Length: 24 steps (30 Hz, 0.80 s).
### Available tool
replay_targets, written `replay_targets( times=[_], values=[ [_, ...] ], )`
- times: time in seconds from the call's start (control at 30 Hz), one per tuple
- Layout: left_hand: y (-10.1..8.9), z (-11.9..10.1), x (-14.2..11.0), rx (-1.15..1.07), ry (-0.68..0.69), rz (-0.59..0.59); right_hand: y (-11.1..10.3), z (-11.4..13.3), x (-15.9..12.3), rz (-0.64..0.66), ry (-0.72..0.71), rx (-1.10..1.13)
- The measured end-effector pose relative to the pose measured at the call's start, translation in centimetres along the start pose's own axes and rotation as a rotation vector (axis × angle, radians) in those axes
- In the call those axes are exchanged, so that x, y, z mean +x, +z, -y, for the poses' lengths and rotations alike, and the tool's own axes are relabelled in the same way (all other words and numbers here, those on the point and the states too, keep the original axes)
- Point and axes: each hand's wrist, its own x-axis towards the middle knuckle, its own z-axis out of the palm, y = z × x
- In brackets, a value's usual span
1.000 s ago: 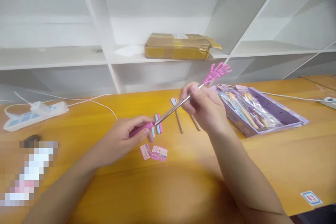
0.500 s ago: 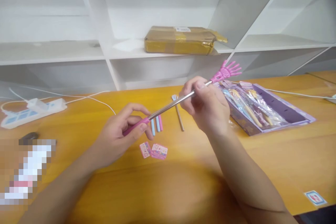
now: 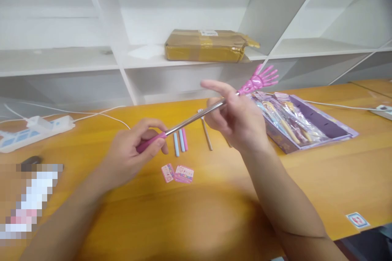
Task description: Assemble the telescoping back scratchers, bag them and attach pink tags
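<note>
A back scratcher [image 3: 196, 117] with a pink hand-shaped head, a metal rod and a pink handle slants up to the right above the table. Its handle is gripped in my left hand [image 3: 134, 147], fingers curled and thumb along it. My right hand [image 3: 237, 118] holds the rod just below the head, with the index finger stretched out to the left. Beyond my hands lie loose light-blue handles [image 3: 177, 144] and a pink handle [image 3: 185, 140]. A metal rod with a pale claw end [image 3: 207, 134] lies beside them, partly behind my right hand. Small printed pink cards [image 3: 184, 174] rest nearer me.
On the right, an open purple box [image 3: 332, 124] holds several bagged back scratchers [image 3: 288, 120]. A white power strip [image 3: 36, 132] with cables and a dark mouse [image 3: 30, 162] are at left. A taped carton [image 3: 205, 47] sits on the white shelf. A sticker [image 3: 357, 220] marks the table's right front.
My right index finger has lifted off the rod and now points left. The back scratcher stays in both hands, and the whole view has shifted slightly.
</note>
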Motion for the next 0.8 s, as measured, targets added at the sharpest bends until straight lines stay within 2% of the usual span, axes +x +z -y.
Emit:
replay_targets(
  times=[0.13,0.27,0.33,0.5,0.57,0.7,0.8],
  values=[
    [-2.5,0.4,0.0,0.07,0.01,-0.042,-1.4,0.4,0.9,-0.057,0.025,0.109],
    [-4.5,0.3,-0.2,0.228,0.055,-0.075,-2.3,0.4,1.3,-0.039,-0.014,0.101],
    [-5.0,0.4,-0.1,0.395,0.073,-0.119,-2.3,0.2,1.2,-0.021,-0.017,0.073],
    [-5.4,1.0,0.5,0.692,0.089,-0.363,-2.5,0.1,1.0,0.05,0.017,-0.046],
    [-5.6,1.2,0.7,0.752,0.122,-0.378,-2.9,0.3,0.9,0.062,0.023,-0.123],
    [-6.5,1.0,0.4,0.83,0.21,-0.318,-4.3,1.1,0.9,0.101,0.032,-0.24],
    [-7.1,0.9,-0.2,0.904,0.23,-0.413,-5.2,1.7,0.8,0.154,0.041,-0.291]
  ],
)
